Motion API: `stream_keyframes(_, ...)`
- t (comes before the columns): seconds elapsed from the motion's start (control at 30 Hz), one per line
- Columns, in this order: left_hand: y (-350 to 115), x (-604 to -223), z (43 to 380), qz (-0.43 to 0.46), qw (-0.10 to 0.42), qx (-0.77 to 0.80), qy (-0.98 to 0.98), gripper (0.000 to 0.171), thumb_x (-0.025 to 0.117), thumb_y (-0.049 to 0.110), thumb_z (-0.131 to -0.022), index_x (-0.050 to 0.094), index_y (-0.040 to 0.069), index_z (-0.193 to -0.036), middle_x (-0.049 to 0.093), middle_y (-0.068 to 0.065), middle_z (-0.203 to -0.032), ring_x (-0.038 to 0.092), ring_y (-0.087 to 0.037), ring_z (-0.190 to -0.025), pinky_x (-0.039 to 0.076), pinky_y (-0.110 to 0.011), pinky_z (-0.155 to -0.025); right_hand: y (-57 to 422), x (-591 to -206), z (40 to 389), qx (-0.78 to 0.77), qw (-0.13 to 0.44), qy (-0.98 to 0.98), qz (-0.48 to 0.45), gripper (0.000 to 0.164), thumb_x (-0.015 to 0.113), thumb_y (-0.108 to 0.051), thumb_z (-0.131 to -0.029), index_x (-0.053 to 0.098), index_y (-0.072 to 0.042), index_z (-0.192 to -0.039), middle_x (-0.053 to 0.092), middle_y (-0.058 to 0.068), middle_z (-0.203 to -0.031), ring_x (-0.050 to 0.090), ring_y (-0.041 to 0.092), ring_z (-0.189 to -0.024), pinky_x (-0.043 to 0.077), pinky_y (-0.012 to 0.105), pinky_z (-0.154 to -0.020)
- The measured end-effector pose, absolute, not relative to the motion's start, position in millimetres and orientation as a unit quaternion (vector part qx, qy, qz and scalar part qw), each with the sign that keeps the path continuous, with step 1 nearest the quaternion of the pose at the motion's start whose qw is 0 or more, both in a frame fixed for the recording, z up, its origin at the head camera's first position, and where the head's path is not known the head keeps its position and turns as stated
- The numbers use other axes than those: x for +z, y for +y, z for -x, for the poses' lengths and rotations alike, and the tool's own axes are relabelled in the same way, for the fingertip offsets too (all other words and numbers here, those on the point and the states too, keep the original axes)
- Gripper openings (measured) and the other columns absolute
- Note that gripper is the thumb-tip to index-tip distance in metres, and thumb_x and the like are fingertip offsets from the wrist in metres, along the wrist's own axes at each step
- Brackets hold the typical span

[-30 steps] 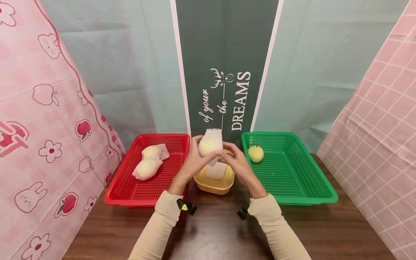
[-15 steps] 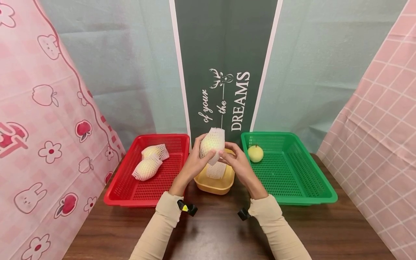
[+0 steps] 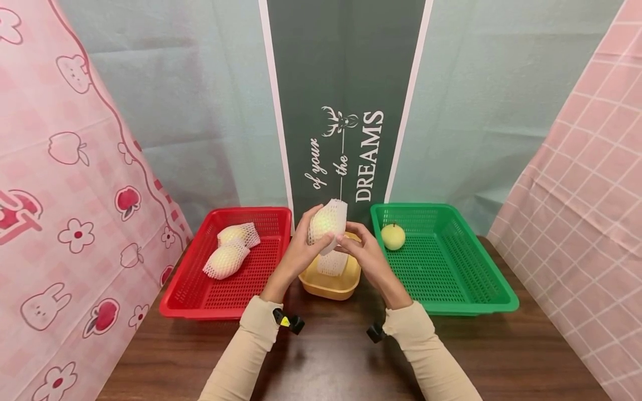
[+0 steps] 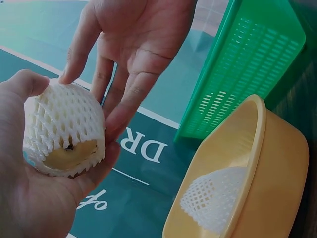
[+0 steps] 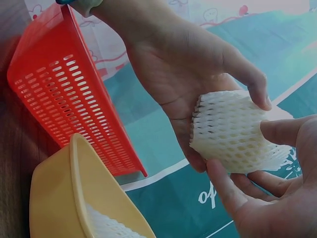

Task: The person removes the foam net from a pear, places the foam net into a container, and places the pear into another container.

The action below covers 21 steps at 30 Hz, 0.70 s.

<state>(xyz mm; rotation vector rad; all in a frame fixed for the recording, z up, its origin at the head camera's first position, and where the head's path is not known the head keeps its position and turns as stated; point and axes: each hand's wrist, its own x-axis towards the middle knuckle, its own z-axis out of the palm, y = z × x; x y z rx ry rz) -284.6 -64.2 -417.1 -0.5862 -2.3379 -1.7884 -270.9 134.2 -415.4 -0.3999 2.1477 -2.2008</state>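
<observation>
Behind your work hangs the backdrop [image 3: 200,111], green with a dark lettered band, between a patterned pink cloth [image 3: 80,184] on your left and a checked pink cloth [image 3: 592,184] on your right. Below it spreads your brown wooden table [image 3: 331,351].

On the table stand the green basket [image 3: 441,267] to your right and the red basket [image 3: 266,267] to your left. Your forearms, in cream sleeves [image 3: 431,351], reach in between them. The yellow bowl [image 3: 328,291] stands between the baskets, partly under your hands.

Your left hand [image 3: 300,245] grips the held fruit [image 4: 69,159], fingers curved round it and thumb on its near side. Your right hand [image 3: 365,248] pinches the net [image 4: 74,116] around that fruit with thumb and fingertips. You have the fruit raised above the bowl; the left wrist view shows bare skin with a dark spot at one end of the net.

Two wrapped fruits [image 3: 227,260] lie touching in the red basket, toward its left side. A loose net [image 3: 332,264] lies in the bowl. One bare fruit [image 3: 393,237] sits in the green basket's far left corner, its small stem [image 3: 394,225] up.
</observation>
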Motion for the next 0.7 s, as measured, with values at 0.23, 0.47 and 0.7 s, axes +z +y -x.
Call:
stream_keyframes(0.23,-64.4,-417.3,282.9,0.183,0.075,-0.607,-0.77,0.084,0.079,0.034,-0.093,0.033,0.025,-0.162,0.043,-0.009,-0.163,0.054,-0.032,-0.136,0.054,-0.057,-0.108,133.9,-417.3,269.0,-0.707,0.01,0.694,0.135,0.05,0.066,-0.016,-0.106,0.05,-0.001,-0.151,0.055,0.02,-0.152,0.067,0.01,-0.122,0.056,0.026,-0.103)
stream_keyframes(0.47,-64.7,-416.4,279.1,0.172,0.088,-0.608,-0.77,0.08,0.083,0.032,-0.091,0.039,0.023,-0.157,0.051,-0.007,-0.154,0.058,-0.03,-0.131,0.055,-0.055,-0.107,134.1,-419.1,268.4,-0.699,0.009,0.701,0.137,0.05,0.067,-0.015,-0.105,0.052,-0.003,-0.152,0.059,0.02,-0.15,0.067,0.007,-0.118,0.056,0.024,-0.099)
stream_keyframes(0.7,-65.7,-415.0,278.8,0.177,0.099,-0.593,-0.779,0.078,0.084,0.033,-0.09,0.043,0.028,-0.156,0.053,-0.005,-0.153,0.059,-0.029,-0.13,0.055,-0.056,-0.106,132.7,-421.1,268.9,-0.681,0.015,0.72,0.133,0.049,0.069,-0.02,-0.105,0.056,-0.004,-0.149,0.063,0.019,-0.147,0.067,0.017,-0.121,0.056,0.027,-0.102)
